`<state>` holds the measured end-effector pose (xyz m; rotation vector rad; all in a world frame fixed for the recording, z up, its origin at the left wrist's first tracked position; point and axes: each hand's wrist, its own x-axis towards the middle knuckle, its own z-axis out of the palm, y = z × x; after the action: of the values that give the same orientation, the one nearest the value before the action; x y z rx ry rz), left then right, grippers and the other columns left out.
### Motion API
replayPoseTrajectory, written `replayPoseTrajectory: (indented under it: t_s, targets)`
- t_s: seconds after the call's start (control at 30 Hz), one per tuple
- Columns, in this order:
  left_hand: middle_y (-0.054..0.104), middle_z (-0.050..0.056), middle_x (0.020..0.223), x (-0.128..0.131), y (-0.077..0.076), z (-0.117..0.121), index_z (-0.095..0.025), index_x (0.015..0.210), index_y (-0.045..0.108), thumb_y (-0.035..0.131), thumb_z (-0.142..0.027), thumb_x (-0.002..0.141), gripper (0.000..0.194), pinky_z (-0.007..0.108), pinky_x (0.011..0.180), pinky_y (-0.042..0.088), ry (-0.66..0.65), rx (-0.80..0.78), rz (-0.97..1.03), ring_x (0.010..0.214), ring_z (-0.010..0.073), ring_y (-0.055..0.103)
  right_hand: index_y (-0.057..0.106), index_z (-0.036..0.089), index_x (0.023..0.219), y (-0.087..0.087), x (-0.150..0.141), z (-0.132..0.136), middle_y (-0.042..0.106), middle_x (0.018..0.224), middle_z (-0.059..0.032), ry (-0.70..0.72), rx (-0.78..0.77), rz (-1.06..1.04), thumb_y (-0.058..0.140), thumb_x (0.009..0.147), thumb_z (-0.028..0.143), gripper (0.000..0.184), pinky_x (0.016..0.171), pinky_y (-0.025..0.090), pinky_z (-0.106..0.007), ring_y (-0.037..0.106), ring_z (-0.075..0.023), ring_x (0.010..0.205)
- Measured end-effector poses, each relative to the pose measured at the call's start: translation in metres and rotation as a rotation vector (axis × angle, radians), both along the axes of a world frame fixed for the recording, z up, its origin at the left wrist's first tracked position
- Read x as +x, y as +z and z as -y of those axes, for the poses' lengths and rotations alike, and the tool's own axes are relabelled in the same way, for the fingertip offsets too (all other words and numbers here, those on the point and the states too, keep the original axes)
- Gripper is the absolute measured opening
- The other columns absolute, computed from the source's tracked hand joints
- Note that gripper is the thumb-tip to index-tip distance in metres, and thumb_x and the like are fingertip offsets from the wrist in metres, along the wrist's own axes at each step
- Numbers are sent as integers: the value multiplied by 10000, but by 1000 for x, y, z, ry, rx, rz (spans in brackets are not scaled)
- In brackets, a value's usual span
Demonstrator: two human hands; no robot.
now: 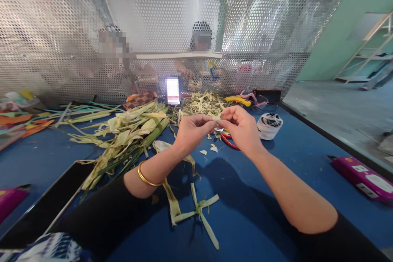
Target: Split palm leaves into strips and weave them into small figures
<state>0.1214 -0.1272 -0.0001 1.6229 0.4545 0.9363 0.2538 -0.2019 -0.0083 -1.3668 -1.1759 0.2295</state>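
Between the fingertips of both hands is a small pale piece of dried husk (216, 118). My left hand (194, 127), with a gold bangle on its wrist, pinches one end of it. The thumb and index finger of my right hand (240, 126) close on its other end. Below, a cross-shaped piece of husk strips (199, 208) with a knotted centre lies on the blue table (251, 200). A curled husk strip (172, 196) runs beside it, partly hidden by my left forearm. Under my right hand shows a red handle (229, 142), its tool mostly covered.
Long husks (135, 131) are heaped at left, and husk scraps (202, 104) pile up at the back. A roll of white string (270, 126), yellow-handled tool (238, 100), lit phone (172, 90) and purple item (362, 178) lie around. Behind a perforated metal screen (162, 16) people sit.
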Motion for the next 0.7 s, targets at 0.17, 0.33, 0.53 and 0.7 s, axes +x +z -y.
replayPoseTrajectory:
  t_s: [0.17, 0.33, 0.53, 0.7]
  targets:
    - [662, 17, 619, 1, -3, -3, -145, 692, 682, 711, -279, 658, 140, 238, 607, 484, -41, -82, 24, 584, 107, 588, 520, 202, 733, 2, -2, 1, 559, 628, 31, 1, 43, 61, 633, 725, 215, 114, 570, 405, -272, 519, -122, 582]
    - [652, 28, 629, 0, 0, -2, -136, 661, 658, 707, -316, 668, 186, 243, 605, 482, -90, -269, 47, 563, 102, 582, 585, 203, 732, 7, -4, 5, 617, 702, 10, 36, 87, 219, 615, 767, 216, 48, 648, 438, -285, 556, -135, 658]
    - [647, 28, 635, -1, 1, 0, -135, 656, 652, 723, -303, 645, 183, 246, 633, 481, -96, -351, 37, 605, 106, 591, 618, 209, 746, 2, -3, 4, 652, 733, 1, -46, 93, 286, 618, 784, 228, 43, 682, 450, -292, 575, -148, 690]
    - [664, 30, 638, 1, -2, 1, -144, 694, 669, 719, -326, 659, 191, 261, 641, 490, -34, -232, 60, 605, 118, 602, 621, 203, 729, 0, -1, 2, 657, 741, -9, -51, 89, 267, 616, 780, 228, 56, 688, 450, -297, 576, -154, 704]
